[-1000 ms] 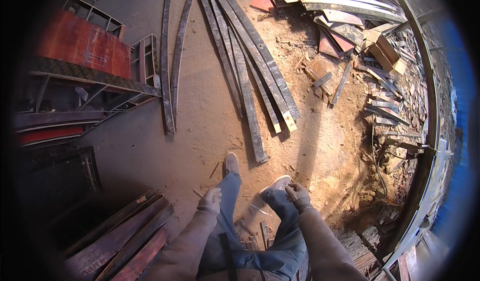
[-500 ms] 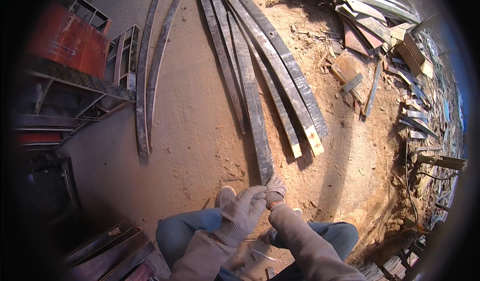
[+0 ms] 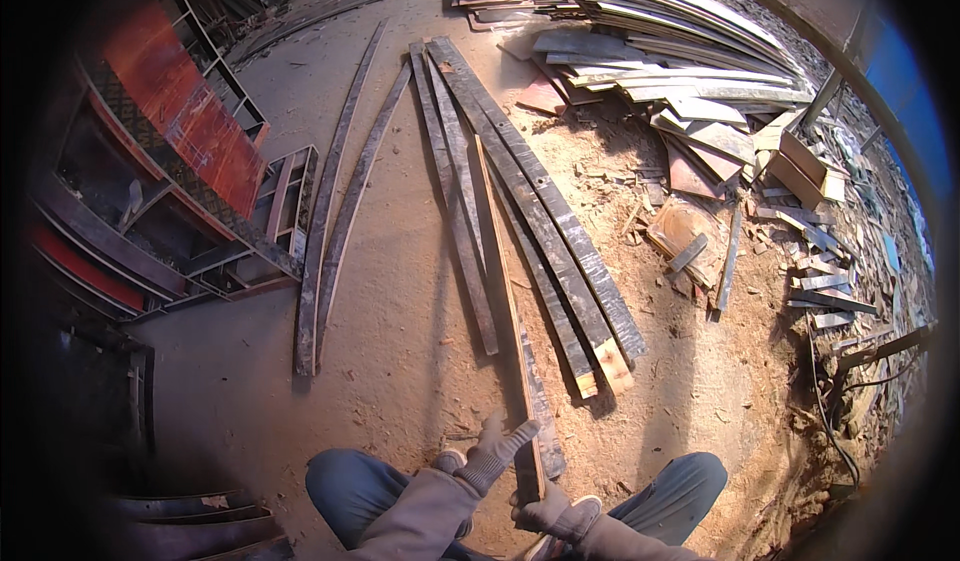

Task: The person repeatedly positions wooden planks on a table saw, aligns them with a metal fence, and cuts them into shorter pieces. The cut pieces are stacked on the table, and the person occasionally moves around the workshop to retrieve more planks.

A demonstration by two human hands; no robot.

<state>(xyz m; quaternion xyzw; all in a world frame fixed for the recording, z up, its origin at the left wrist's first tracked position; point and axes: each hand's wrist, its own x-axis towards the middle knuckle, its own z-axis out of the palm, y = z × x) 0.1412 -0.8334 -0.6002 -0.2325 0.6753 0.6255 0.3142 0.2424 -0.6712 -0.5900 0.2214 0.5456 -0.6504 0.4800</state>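
Note:
A long narrow wooden plank stands on edge, its near end between my legs and its far end away from me. My gloved right hand is closed around the near end. My gloved left hand is open beside the plank's left side, a little farther up, with fingers stretched out and a fingertip at the wood. Close along the plank's right side shows a dark flat board, partly hidden by it.
More dark boards lie ahead, two with pale near ends. Two long strips lie to the left, by red-panelled frames. Stacked sheets and scrap wood fill the right side. Other boards sit at lower left.
The plank has turned from its dark face onto its edge, and its near end has come closer to me. My left hand has spread its fingers. The view has tilted up.

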